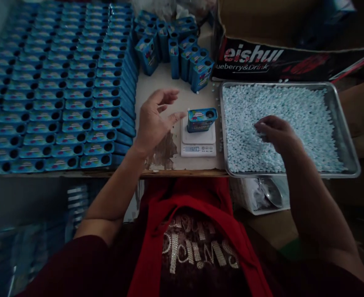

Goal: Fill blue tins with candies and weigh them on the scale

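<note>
"What lies farthest left?"

"Close-set rows of blue candy boxes [73, 72], to the left of the left hand; each top has a dark round spot near one end."

"And the left hand [157, 119] itself?"

"Open and holding nothing; the fingers curl loosely, apart from the thumb, which points right, its tip close by the box on the scale; I cannot tell whether they touch."

"Beyond that hand?"

"A loose cluster of standing blue boxes [201, 74]; under the hand, a worn tabletop [160, 154] with its surface peeling."

"Where is the single box?"

"Just right of the left thumb; that blue box [200, 125] stands upright on a white digital scale [198, 152]; the display is lit, its digits too blurred to read surely."

"Farther right?"

"A black printed carton [250, 68], beyond the right hand; nearer, directly beneath that hand, a metal tray [352, 142] spread with pale blue candy pellets [299, 103]."

"The right hand [276, 132]?"

"Low over the pellets, fingertips drawn together; whether it grips any, I cannot tell; below it, past the tray's near edge, a metal scoop [271, 193] rests in a white bin [246, 196]."
</note>
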### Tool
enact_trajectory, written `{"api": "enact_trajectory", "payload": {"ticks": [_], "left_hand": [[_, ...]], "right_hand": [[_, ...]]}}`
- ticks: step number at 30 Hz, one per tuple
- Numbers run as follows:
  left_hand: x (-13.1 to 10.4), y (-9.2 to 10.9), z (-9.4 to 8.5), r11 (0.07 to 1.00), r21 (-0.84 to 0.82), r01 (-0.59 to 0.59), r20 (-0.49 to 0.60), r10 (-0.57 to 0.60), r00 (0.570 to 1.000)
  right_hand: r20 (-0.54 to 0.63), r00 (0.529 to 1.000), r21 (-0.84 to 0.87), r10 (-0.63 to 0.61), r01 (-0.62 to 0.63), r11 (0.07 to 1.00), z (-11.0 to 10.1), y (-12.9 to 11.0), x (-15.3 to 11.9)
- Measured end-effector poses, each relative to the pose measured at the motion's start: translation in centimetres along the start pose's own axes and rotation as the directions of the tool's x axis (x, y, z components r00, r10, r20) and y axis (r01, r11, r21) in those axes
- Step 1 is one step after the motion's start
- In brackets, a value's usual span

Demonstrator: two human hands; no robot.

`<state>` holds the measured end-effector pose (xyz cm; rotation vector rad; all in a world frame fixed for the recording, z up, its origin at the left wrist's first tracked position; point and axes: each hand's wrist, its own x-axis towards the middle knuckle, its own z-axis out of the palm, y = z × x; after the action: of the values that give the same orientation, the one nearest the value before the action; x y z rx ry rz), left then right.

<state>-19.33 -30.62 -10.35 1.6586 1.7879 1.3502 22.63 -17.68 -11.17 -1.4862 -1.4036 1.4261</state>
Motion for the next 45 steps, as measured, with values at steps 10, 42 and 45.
{"api": "enact_trajectory", "payload": {"ticks": [10,42,45], "left_hand": [[-0.1,-0.6,-2.1,0.996,-0.075,-0.049,-0.102,0.041,0.994],[-1.8,-2.5,1.3,0.999,-0.049,-0.012,0.144,0.019,0.989],[-1.8,-2.8,0.9,0.999,-0.05,-0.01,0.154,0.018,0.988]], "right_hand": [[-0.032,0.984,0.482,0.177,-0.14,0.865,0.0,-2.6,0.2],[0.653,0.715,-0.606,-0.252,0.692,0.393,13.4,-15.1,-1.3],[0.671,0.705,-0.617,-0.228,0.702,0.355,13.6,-15.2,-1.4]]}}
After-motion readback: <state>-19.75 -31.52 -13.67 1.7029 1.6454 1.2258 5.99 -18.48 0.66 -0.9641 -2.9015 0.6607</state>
